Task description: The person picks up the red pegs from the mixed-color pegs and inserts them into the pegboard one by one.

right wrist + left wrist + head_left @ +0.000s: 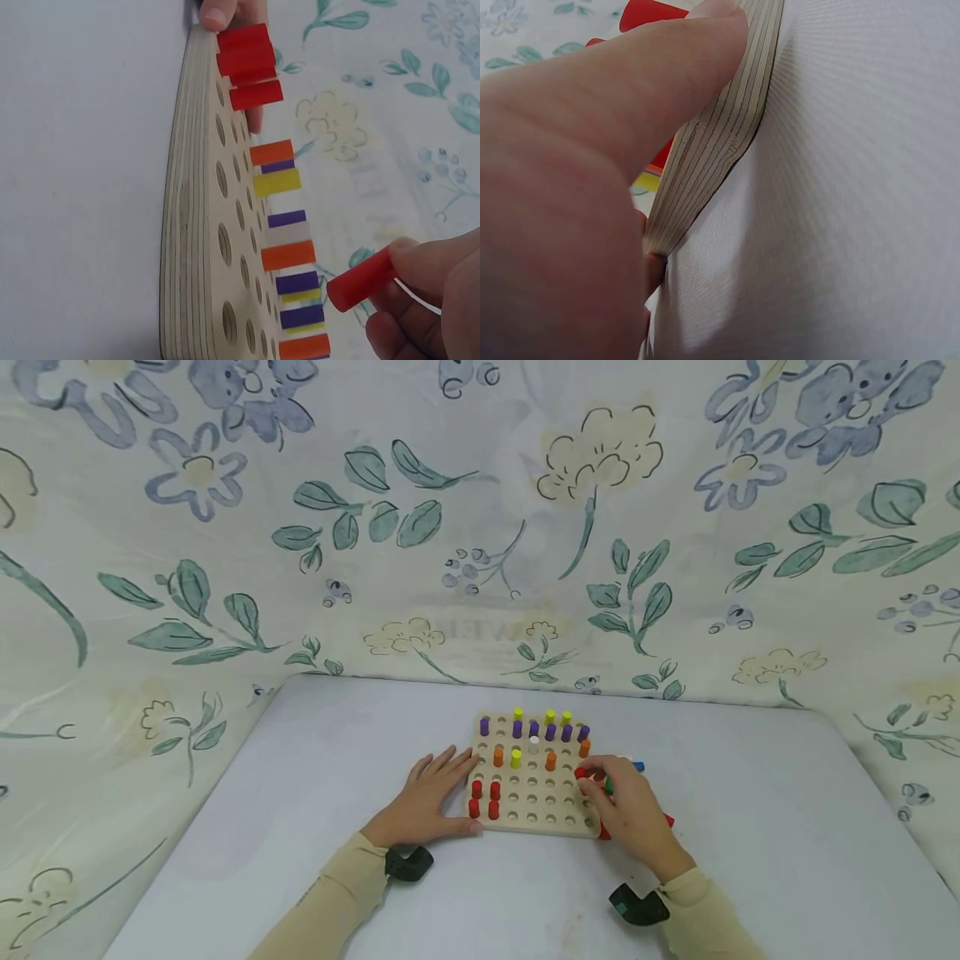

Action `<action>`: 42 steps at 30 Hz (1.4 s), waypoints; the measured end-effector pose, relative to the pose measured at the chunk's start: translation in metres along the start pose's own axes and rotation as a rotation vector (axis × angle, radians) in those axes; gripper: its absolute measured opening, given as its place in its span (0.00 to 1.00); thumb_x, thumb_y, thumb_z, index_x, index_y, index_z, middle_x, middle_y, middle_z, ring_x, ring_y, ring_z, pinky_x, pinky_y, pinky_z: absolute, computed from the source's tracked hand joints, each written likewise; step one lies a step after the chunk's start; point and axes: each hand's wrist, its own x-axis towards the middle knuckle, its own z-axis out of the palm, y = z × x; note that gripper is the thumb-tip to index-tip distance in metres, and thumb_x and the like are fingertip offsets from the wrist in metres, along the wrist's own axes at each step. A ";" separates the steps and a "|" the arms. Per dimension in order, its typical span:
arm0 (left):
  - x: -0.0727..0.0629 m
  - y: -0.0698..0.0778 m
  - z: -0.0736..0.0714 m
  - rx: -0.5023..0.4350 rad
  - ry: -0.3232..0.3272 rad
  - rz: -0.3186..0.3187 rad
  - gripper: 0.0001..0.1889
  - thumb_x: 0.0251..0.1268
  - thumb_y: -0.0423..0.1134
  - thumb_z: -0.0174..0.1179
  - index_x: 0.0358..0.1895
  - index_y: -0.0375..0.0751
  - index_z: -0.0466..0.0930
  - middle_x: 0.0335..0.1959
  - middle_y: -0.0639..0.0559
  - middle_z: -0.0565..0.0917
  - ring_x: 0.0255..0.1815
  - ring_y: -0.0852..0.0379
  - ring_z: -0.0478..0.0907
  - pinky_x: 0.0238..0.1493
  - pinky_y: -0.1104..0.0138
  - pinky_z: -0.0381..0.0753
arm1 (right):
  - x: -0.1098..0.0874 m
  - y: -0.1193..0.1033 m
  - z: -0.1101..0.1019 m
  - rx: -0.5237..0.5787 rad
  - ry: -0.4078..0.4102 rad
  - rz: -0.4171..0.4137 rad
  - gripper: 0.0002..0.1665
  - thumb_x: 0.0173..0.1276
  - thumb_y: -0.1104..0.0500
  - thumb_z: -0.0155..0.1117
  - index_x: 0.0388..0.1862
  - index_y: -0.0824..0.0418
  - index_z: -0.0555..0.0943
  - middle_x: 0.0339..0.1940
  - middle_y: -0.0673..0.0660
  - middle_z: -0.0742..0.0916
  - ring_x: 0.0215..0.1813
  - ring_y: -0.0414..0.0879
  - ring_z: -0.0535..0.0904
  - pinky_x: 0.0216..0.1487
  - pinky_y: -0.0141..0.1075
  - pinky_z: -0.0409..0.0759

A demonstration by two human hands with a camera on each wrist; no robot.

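Observation:
A wooden peg board (540, 821) with rows of round holes lies on the table. My left hand (431, 803) rests at its left front corner, fingers extended along the left side. The left thumb (697, 52) touches the front edge in the left wrist view. My right hand (630, 802) pinches a red peg (361, 282) between thumb and fingers, above the board's right side and apart from the holes. Several red pegs (493, 810) stand at the front left. An orange peg (551, 762), a yellow peg (516, 759) and a white peg (534, 740) stand farther back.
Purple pegs (551, 732) and yellow pegs (550, 717) line the board's back rows. Loose pieces lie right of the board, partly behind the right hand: a blue one (638, 767), a green one (609, 787) and red ones (670, 820). A flowered cloth (480, 527) hangs behind the white table (360, 727).

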 end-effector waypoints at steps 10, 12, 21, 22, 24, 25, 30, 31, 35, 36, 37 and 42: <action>0.000 -0.001 0.001 0.010 0.000 -0.005 0.54 0.57 0.68 0.65 0.81 0.45 0.53 0.82 0.48 0.54 0.83 0.44 0.40 0.79 0.43 0.35 | 0.003 -0.004 0.012 0.000 -0.010 0.016 0.13 0.72 0.61 0.66 0.53 0.62 0.81 0.43 0.54 0.82 0.44 0.47 0.75 0.44 0.40 0.81; 0.000 0.000 0.001 0.008 -0.002 -0.006 0.54 0.57 0.68 0.65 0.81 0.44 0.53 0.82 0.48 0.54 0.83 0.44 0.40 0.79 0.43 0.35 | 0.004 -0.005 0.014 0.004 -0.013 0.018 0.12 0.71 0.61 0.67 0.52 0.61 0.81 0.43 0.53 0.82 0.44 0.46 0.75 0.42 0.37 0.80; -0.001 0.002 0.000 0.002 -0.004 -0.009 0.54 0.57 0.66 0.65 0.81 0.44 0.54 0.82 0.48 0.54 0.83 0.43 0.40 0.79 0.43 0.35 | 0.009 -0.011 0.024 0.039 -0.036 0.003 0.12 0.71 0.61 0.67 0.51 0.61 0.81 0.43 0.52 0.82 0.46 0.46 0.76 0.47 0.41 0.81; -0.001 0.002 0.000 0.000 -0.004 -0.008 0.53 0.57 0.66 0.66 0.81 0.44 0.54 0.82 0.47 0.54 0.83 0.43 0.40 0.79 0.43 0.35 | 0.009 -0.012 0.025 0.040 -0.033 -0.006 0.11 0.71 0.61 0.67 0.51 0.61 0.81 0.43 0.52 0.83 0.46 0.46 0.76 0.48 0.41 0.81; -0.001 0.003 0.000 -0.001 -0.002 -0.003 0.53 0.57 0.66 0.66 0.81 0.43 0.54 0.81 0.47 0.54 0.82 0.43 0.41 0.78 0.43 0.36 | 0.010 -0.013 0.027 0.047 -0.033 -0.012 0.12 0.71 0.61 0.67 0.51 0.61 0.81 0.43 0.52 0.82 0.47 0.46 0.76 0.49 0.42 0.80; -0.001 0.003 0.000 -0.001 -0.001 -0.002 0.53 0.57 0.66 0.66 0.81 0.43 0.54 0.81 0.47 0.54 0.82 0.42 0.41 0.78 0.43 0.36 | 0.010 -0.014 0.027 0.051 -0.035 -0.011 0.12 0.71 0.61 0.67 0.51 0.61 0.81 0.43 0.52 0.82 0.47 0.46 0.76 0.50 0.43 0.80; 0.000 0.003 0.000 -0.002 0.001 -0.001 0.53 0.57 0.67 0.65 0.80 0.43 0.54 0.81 0.46 0.55 0.82 0.42 0.41 0.78 0.42 0.36 | 0.012 -0.019 0.030 0.063 -0.052 0.006 0.12 0.71 0.60 0.68 0.51 0.60 0.82 0.42 0.50 0.82 0.47 0.46 0.75 0.49 0.41 0.80; 0.000 0.003 0.000 -0.002 0.002 -0.002 0.53 0.57 0.67 0.65 0.80 0.43 0.54 0.81 0.46 0.55 0.82 0.42 0.41 0.78 0.42 0.36 | 0.013 -0.019 0.031 0.065 -0.055 0.008 0.12 0.70 0.60 0.68 0.51 0.59 0.82 0.42 0.50 0.82 0.47 0.46 0.75 0.49 0.41 0.80; 0.000 0.003 0.000 0.000 0.003 -0.003 0.53 0.57 0.66 0.65 0.80 0.43 0.54 0.81 0.46 0.55 0.82 0.42 0.41 0.78 0.42 0.36 | 0.013 -0.020 0.035 0.084 -0.061 0.012 0.11 0.71 0.60 0.68 0.51 0.59 0.82 0.43 0.50 0.82 0.47 0.46 0.76 0.48 0.40 0.82; 0.000 0.003 -0.001 0.000 0.004 -0.001 0.53 0.57 0.67 0.65 0.80 0.43 0.54 0.81 0.46 0.55 0.82 0.42 0.41 0.78 0.42 0.36 | 0.014 -0.020 0.036 0.085 -0.062 0.013 0.11 0.71 0.60 0.67 0.51 0.59 0.82 0.43 0.50 0.82 0.47 0.45 0.76 0.48 0.39 0.82; 0.000 0.003 -0.001 0.002 0.004 -0.001 0.53 0.57 0.67 0.65 0.80 0.43 0.55 0.81 0.46 0.55 0.82 0.42 0.41 0.78 0.42 0.36 | 0.014 -0.021 0.037 0.089 -0.064 0.016 0.11 0.71 0.60 0.67 0.51 0.58 0.81 0.43 0.50 0.82 0.47 0.45 0.76 0.48 0.39 0.83; 0.000 0.003 -0.001 0.003 0.006 0.005 0.53 0.57 0.66 0.66 0.80 0.43 0.55 0.81 0.46 0.56 0.82 0.42 0.42 0.78 0.41 0.37 | 0.014 -0.021 0.042 0.073 -0.060 0.005 0.12 0.71 0.61 0.67 0.51 0.58 0.81 0.43 0.49 0.81 0.44 0.43 0.75 0.44 0.35 0.82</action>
